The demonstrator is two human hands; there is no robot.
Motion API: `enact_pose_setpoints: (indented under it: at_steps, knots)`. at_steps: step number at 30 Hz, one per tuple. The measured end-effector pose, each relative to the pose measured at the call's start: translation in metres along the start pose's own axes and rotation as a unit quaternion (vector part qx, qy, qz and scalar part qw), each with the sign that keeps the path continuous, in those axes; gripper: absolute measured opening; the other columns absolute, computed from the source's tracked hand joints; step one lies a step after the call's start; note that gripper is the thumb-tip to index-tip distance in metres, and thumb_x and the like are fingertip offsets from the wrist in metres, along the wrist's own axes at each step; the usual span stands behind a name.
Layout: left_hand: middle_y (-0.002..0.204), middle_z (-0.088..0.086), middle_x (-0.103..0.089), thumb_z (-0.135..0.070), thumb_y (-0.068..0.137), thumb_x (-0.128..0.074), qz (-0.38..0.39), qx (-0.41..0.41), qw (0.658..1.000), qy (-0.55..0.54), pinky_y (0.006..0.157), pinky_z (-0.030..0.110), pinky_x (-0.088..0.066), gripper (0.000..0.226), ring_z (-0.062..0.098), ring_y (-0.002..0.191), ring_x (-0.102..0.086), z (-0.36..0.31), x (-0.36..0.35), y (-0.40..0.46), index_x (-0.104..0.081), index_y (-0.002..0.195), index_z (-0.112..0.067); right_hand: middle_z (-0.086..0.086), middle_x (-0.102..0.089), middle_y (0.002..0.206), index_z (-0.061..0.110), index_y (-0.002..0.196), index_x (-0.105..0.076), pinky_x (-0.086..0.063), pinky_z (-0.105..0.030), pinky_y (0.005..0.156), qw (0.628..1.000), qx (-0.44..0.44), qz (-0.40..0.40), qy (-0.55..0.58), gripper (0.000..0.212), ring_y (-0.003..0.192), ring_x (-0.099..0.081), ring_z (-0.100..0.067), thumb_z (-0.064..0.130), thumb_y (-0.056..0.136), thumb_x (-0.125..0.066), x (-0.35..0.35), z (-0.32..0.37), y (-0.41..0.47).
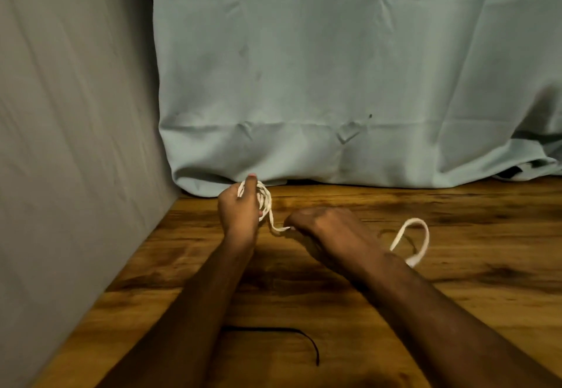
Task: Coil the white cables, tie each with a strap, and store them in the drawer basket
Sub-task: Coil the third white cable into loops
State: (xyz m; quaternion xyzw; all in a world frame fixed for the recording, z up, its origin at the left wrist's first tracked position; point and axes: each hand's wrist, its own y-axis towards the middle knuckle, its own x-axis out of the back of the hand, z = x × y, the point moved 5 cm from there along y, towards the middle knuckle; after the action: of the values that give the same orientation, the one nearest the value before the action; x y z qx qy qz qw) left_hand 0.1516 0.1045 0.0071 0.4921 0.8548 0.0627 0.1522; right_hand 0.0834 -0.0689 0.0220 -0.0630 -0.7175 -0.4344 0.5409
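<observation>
My left hand grips a small coil of white cable, its loops wound around the fingers, thumb pointing up. A strand of the same cable runs from the coil down to my right hand, which pinches it at the fingertips. The free tail of the white cable loops out from behind my right wrist and lies on the wooden table. A thin black strap lies on the table near the front, between my forearms. No drawer basket is in view.
A pale green cloth hangs behind the table and bunches on its back edge. A grey wall borders the table on the left. Another dark thin strap lies under the cable's tail.
</observation>
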Motion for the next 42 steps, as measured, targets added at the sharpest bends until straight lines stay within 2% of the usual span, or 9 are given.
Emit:
enact_pose_setpoints:
  at_steps: [4,8,15,19,24,29,33,37,42]
  knots:
    - [0.059,0.001,-0.063,-0.035,0.091,-0.067,0.116,-0.012,0.992,0.04,0.052,0.024,-0.045,0.035,0.015,0.053,-0.058,0.001,-0.024,-0.017,-0.065,0.058,-0.02,0.008,-0.077,0.116,0.033,0.12,-0.064,-0.039,-0.027,0.061,1.0,0.021,-0.021,0.003,0.027,0.092,-0.074,-0.019,0.032,0.099,-0.047,0.0,0.01,0.006]
    - [0.046,0.005,-0.049,-0.04,0.092,-0.061,0.225,0.09,0.97,-0.021,0.047,0.021,-0.031,0.044,0.013,0.033,-0.04,0.009,-0.041,-0.03,-0.057,0.057,-0.014,0.002,-0.076,0.115,0.035,0.121,-0.04,-0.034,-0.031,0.063,0.998,-0.044,-0.026,0.028,0.024,0.088,-0.071,-0.029,0.039,0.105,-0.056,-0.001,0.004,0.006]
    - [0.055,-0.003,-0.06,-0.025,0.104,-0.046,0.269,0.105,0.957,0.023,0.056,0.025,-0.043,0.052,0.006,0.05,-0.055,0.008,-0.048,-0.05,-0.065,0.056,-0.018,0.005,-0.053,0.109,0.026,0.111,-0.056,-0.034,-0.033,0.066,0.989,-0.079,-0.117,0.037,0.02,0.085,-0.056,-0.021,0.041,0.1,-0.064,-0.001,-0.012,-0.005]
    - [0.067,-0.001,-0.068,-0.026,0.103,-0.048,0.28,0.102,0.955,-0.002,0.064,0.029,-0.046,0.043,0.016,0.07,-0.062,0.004,-0.052,-0.055,-0.074,0.069,-0.017,0.001,-0.054,0.123,0.02,0.118,-0.059,-0.043,-0.039,0.083,0.981,-0.126,-0.139,0.043,0.031,0.107,-0.052,-0.022,0.039,0.095,-0.069,-0.001,-0.017,-0.002]
    - [0.05,-0.001,-0.051,-0.023,0.103,-0.044,0.28,0.135,0.95,-0.04,0.043,0.02,-0.038,0.037,0.009,0.04,-0.045,0.002,-0.055,-0.061,-0.067,0.075,-0.014,0.009,-0.06,0.121,0.027,0.128,-0.052,-0.051,-0.043,0.089,0.959,-0.159,-0.138,0.189,0.032,0.109,-0.06,-0.013,0.045,0.101,-0.059,-0.01,-0.027,-0.008]
    - [0.045,-0.003,-0.027,-0.05,0.1,-0.047,0.29,0.155,0.944,-0.025,0.041,0.019,-0.031,0.047,0.007,0.032,-0.025,0.007,-0.057,-0.065,-0.072,0.1,-0.011,0.004,-0.075,0.095,0.021,0.114,-0.061,-0.06,-0.039,0.072,0.893,-0.21,-0.118,0.379,0.013,0.085,-0.074,-0.011,0.031,0.107,-0.06,-0.031,-0.038,-0.012]
    - [0.054,0.005,-0.028,-0.082,0.072,-0.057,0.324,0.149,0.934,-0.014,0.039,0.019,-0.03,0.085,0.011,0.038,-0.026,0.008,-0.055,-0.065,-0.072,0.092,-0.001,-0.005,-0.072,0.08,0.01,0.106,-0.065,-0.06,-0.037,0.062,0.767,-0.269,-0.14,0.566,0.024,0.063,-0.066,-0.021,0.031,0.097,-0.071,-0.039,-0.04,-0.01]
    - [0.046,0.008,-0.051,-0.068,0.085,-0.052,0.337,0.145,0.93,-0.005,0.035,0.017,-0.034,0.064,0.011,0.03,-0.04,0.003,-0.058,-0.068,-0.052,0.045,-0.019,-0.006,-0.067,0.069,0.004,0.105,-0.064,-0.052,-0.026,0.046,0.652,-0.299,-0.151,0.68,0.031,0.042,-0.048,-0.008,0.028,0.087,-0.073,-0.038,-0.041,-0.009]
    - [0.07,0.032,-0.062,-0.066,0.079,-0.058,0.323,0.127,0.938,-0.021,0.036,0.018,-0.038,0.063,0.014,0.031,-0.046,0.007,-0.064,-0.066,-0.051,0.065,-0.005,-0.01,-0.056,0.065,0.009,0.099,-0.07,-0.053,-0.03,0.046,0.597,-0.333,-0.157,0.713,0.04,0.037,-0.04,-0.007,0.038,0.076,-0.084,-0.043,-0.048,-0.009]
